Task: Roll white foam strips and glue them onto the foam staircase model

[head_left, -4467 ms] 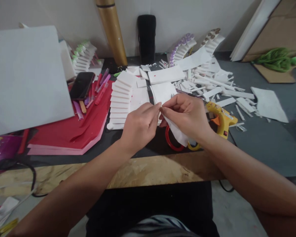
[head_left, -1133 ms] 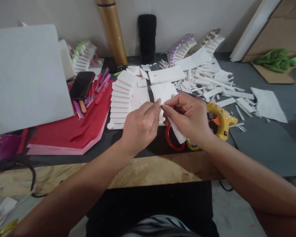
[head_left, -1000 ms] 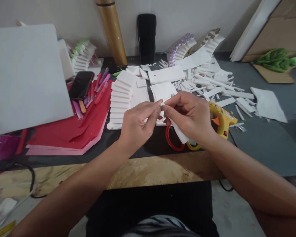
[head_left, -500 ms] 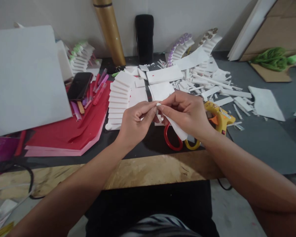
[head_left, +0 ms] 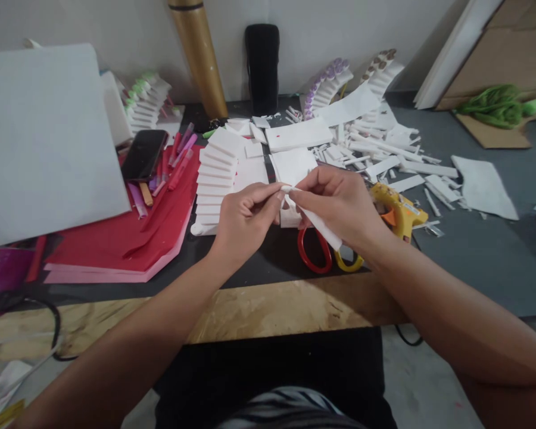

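Note:
Both my hands meet above the front of the table, pinching one white paper strip [head_left: 322, 229]. Its end looks rolled between the fingertips of my left hand [head_left: 249, 219] and my right hand [head_left: 339, 202]. The rest of the strip slants down under my right palm. Just behind my left hand lies a white model staircase [head_left: 215, 179] with fanned steps. Scissors [head_left: 314, 252] with one red and one yellow handle lie below my right hand, blades hidden. A yellow glue gun [head_left: 399, 213] rests beside my right wrist.
White scraps and strips [head_left: 393, 158] cover the back right. Red paper [head_left: 116, 244], a phone [head_left: 144, 156], and red and purple sticks [head_left: 178, 158] lie left. A white board [head_left: 49, 143] stands in front of them. A gold bottle [head_left: 199, 59] and green yarn [head_left: 495, 107] stand farther back.
My fingertips have shifted slightly on the white paper strip, and its rolled end now lies flatter between them. The strip's loose part has tilted a little. Everything else stays in place.

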Motion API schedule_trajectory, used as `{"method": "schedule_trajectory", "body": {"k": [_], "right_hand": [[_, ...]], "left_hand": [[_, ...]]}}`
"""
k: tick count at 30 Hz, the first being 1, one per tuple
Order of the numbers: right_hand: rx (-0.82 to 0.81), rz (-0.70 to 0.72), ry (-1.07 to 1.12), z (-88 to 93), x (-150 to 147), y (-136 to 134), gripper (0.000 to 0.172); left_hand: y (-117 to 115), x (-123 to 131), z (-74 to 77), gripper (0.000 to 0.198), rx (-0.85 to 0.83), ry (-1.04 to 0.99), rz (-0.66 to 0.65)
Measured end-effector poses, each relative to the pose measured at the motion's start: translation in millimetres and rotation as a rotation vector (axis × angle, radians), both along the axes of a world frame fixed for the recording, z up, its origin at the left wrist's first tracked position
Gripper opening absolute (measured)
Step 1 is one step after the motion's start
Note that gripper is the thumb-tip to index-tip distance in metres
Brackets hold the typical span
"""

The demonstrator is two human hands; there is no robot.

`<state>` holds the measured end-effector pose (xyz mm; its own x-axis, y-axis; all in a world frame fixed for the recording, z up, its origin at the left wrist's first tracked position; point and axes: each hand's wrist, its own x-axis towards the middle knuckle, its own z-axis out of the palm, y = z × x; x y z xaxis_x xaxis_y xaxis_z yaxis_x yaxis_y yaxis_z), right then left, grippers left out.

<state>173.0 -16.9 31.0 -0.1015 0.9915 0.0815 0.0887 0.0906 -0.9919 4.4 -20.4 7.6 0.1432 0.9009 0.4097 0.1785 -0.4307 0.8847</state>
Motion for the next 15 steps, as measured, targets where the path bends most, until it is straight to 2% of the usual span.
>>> {"method": "schedule_trajectory", "body": {"k": [3, 5, 10, 15], "right_hand": [[0.244, -0.095, -0.162, -6.9, -3, -7, 0.028], [0.327, -0.081, -0.228, -9.4, -3, -12, 0.024], [0.323, -0.013, -0.231, -10.1, -1, -16, 0.027], [0.297, -0.026, -0.188, -5.9, 0, -14, 0.025]], "left_hand": [[-3, 4, -2.8, 0.016, 0.010, -0.009, 0.038], [-4, 5, -4.7, 0.018, 0.078, 0.027, 0.072], [-4, 2, -8.3, 0.024, 0.347, 0.255, 0.161], [-6, -1, -8.5, 0.030, 0.425, 0.356, 0.140]]}}
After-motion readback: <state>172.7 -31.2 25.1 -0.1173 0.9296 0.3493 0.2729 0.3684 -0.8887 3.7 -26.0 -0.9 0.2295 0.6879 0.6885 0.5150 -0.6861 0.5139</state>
